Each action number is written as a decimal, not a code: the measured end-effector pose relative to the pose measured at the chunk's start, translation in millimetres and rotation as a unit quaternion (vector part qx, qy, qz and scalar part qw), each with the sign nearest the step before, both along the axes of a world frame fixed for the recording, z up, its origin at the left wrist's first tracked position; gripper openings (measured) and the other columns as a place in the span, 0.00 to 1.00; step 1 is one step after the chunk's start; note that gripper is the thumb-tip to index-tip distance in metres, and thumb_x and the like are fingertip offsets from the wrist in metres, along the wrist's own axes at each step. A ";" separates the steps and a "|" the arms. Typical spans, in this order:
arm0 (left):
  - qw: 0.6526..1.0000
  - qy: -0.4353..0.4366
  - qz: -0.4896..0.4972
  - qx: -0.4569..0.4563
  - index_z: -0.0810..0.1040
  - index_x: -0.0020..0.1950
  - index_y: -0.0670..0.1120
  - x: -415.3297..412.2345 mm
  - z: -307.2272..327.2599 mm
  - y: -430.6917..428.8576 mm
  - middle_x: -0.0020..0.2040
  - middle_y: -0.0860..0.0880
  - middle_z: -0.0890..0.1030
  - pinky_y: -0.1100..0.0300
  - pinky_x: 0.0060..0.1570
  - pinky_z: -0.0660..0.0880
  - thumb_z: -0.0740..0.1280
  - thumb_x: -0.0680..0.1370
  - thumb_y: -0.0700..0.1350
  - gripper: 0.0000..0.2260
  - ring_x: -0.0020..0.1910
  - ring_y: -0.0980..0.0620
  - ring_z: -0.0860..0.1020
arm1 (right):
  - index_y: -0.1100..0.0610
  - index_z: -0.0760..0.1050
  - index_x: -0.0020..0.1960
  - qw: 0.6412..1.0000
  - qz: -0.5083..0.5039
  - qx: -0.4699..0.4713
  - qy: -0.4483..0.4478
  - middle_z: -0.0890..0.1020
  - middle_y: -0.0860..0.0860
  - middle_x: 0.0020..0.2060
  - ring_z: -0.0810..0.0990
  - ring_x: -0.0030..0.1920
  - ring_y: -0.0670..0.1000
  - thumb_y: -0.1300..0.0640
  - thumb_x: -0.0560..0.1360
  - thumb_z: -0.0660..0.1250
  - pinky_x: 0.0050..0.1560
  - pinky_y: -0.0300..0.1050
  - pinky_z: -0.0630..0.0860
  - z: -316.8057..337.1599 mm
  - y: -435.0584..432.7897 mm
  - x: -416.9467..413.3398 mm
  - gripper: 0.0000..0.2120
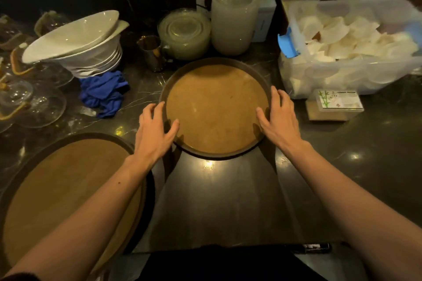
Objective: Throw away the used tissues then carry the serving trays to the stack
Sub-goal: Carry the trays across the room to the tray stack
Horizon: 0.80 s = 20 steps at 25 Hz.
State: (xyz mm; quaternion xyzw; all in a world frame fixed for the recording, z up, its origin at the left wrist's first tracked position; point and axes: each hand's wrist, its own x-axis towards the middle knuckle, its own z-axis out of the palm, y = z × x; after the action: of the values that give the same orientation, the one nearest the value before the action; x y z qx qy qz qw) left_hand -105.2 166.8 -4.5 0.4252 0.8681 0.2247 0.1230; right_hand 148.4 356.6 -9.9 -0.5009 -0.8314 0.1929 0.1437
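A round brown serving tray (217, 89) with a dark rim lies flat on the dark counter in the middle of the head view. My left hand (155, 130) rests on its left rim with fingers spread, thumb lying over the tray's inside. My right hand (277, 118) rests on its right rim, fingers spread too. Neither hand has closed around the rim. A second, larger round tray (57, 187) lies at the near left, partly under my left forearm. I see no loose tissue on either tray.
Behind the tray stand stacked glass plates (183, 32), tall stacks of clear cups (233, 11) and a metal jug (154, 52). White bowls (77, 45), a blue cloth (102, 93) and glassware (27, 102) fill the left. A clear bin of white paper (351, 48) and a small box (335, 104) sit right.
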 end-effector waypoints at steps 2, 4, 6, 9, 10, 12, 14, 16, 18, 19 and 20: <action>1.000 -0.007 0.003 -0.013 0.58 0.77 0.49 -13.1 -1.0 15.0 0.75 0.43 0.59 0.44 0.65 0.68 0.63 0.78 0.58 0.31 0.72 0.42 0.62 | 0.57 0.51 0.78 1.000 -0.021 -0.014 -0.009 0.59 0.61 0.74 0.60 0.73 0.62 0.44 0.79 0.60 0.68 0.59 0.66 -2.5 10.9 -0.5 0.34; 0.999 -0.016 0.011 -0.029 0.58 0.77 0.49 -27.9 -5.1 27.4 0.75 0.43 0.60 0.42 0.65 0.68 0.63 0.78 0.59 0.31 0.72 0.41 0.63 | 0.56 0.50 0.78 0.999 -0.036 -0.032 -0.020 0.60 0.60 0.74 0.61 0.72 0.62 0.43 0.79 0.60 0.67 0.59 0.67 -6.8 20.2 -4.0 0.35; 0.998 -0.030 0.030 -0.050 0.57 0.77 0.49 -41.9 -12.9 38.4 0.75 0.42 0.60 0.40 0.64 0.69 0.64 0.77 0.60 0.33 0.71 0.40 0.63 | 0.56 0.50 0.78 0.997 -0.048 -0.055 -0.038 0.60 0.60 0.73 0.62 0.72 0.61 0.42 0.78 0.60 0.64 0.59 0.69 -11.7 28.7 -9.3 0.36; 0.994 -0.060 0.058 -0.068 0.55 0.78 0.48 -51.2 -24.5 49.5 0.74 0.41 0.59 0.39 0.65 0.68 0.64 0.76 0.60 0.35 0.72 0.39 0.61 | 0.55 0.49 0.78 0.991 -0.075 -0.093 -0.058 0.61 0.58 0.73 0.64 0.71 0.60 0.40 0.78 0.59 0.62 0.60 0.70 -19.4 35.3 -13.0 0.36; 0.993 -0.069 0.067 -0.071 0.54 0.78 0.48 -52.5 -27.4 53.7 0.74 0.40 0.60 0.39 0.64 0.68 0.65 0.76 0.60 0.36 0.72 0.38 0.61 | 0.54 0.50 0.78 0.990 -0.083 -0.101 -0.060 0.61 0.58 0.73 0.66 0.70 0.60 0.39 0.78 0.59 0.61 0.60 0.70 -22.5 37.7 -13.5 0.36; 0.991 -0.077 0.079 -0.073 0.54 0.78 0.47 -51.4 -33.3 59.8 0.72 0.40 0.61 0.38 0.63 0.69 0.65 0.76 0.60 0.36 0.71 0.38 0.62 | 0.54 0.52 0.78 0.987 -0.096 -0.115 -0.059 0.63 0.57 0.72 0.69 0.68 0.60 0.38 0.77 0.59 0.61 0.60 0.71 -27.5 41.4 -12.7 0.36; 0.991 -0.080 0.080 -0.072 0.54 0.77 0.46 -49.0 -37.1 65.3 0.70 0.40 0.62 0.40 0.61 0.70 0.65 0.76 0.60 0.36 0.69 0.38 0.65 | 0.55 0.54 0.77 0.984 -0.107 -0.128 -0.055 0.65 0.57 0.71 0.70 0.67 0.61 0.38 0.77 0.60 0.61 0.60 0.70 -31.7 44.6 -13.2 0.36; 0.991 -0.090 0.075 -0.065 0.56 0.76 0.45 -47.0 -39.3 70.4 0.67 0.41 0.63 0.42 0.58 0.72 0.65 0.77 0.59 0.35 0.64 0.39 0.70 | 0.55 0.56 0.76 0.982 -0.116 -0.134 -0.058 0.68 0.57 0.69 0.71 0.66 0.61 0.37 0.76 0.60 0.61 0.60 0.70 -35.5 47.2 -15.4 0.36; 0.990 -0.102 0.079 -0.059 0.57 0.75 0.45 -46.0 -39.4 74.1 0.66 0.41 0.64 0.44 0.55 0.73 0.66 0.77 0.58 0.34 0.60 0.39 0.73 | 0.55 0.59 0.75 0.981 -0.125 -0.136 -0.053 0.70 0.57 0.67 0.72 0.65 0.61 0.37 0.75 0.61 0.60 0.60 0.71 -37.1 48.4 -18.3 0.35; 0.989 -0.106 0.083 -0.056 0.58 0.75 0.44 -46.2 -39.2 74.9 0.65 0.41 0.64 0.45 0.54 0.74 0.66 0.77 0.58 0.33 0.58 0.40 0.73 | 0.55 0.60 0.75 0.981 -0.131 -0.136 -0.043 0.71 0.57 0.67 0.73 0.64 0.60 0.37 0.75 0.62 0.59 0.59 0.71 -36.7 48.3 -19.5 0.35; 0.989 -0.109 0.088 -0.053 0.59 0.74 0.44 -46.0 -39.1 74.8 0.64 0.41 0.64 0.46 0.54 0.74 0.66 0.76 0.58 0.33 0.57 0.40 0.73 | 0.56 0.62 0.74 0.981 -0.137 -0.133 -0.031 0.72 0.57 0.66 0.73 0.64 0.60 0.37 0.75 0.63 0.59 0.58 0.72 -36.3 47.9 -20.0 0.35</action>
State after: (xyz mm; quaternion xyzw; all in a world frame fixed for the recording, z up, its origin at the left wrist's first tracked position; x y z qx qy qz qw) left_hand -151.1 241.5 -43.6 0.3133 0.8940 0.2334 0.2194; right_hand 128.3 404.5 -46.2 -0.6305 -0.7258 0.2648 0.0744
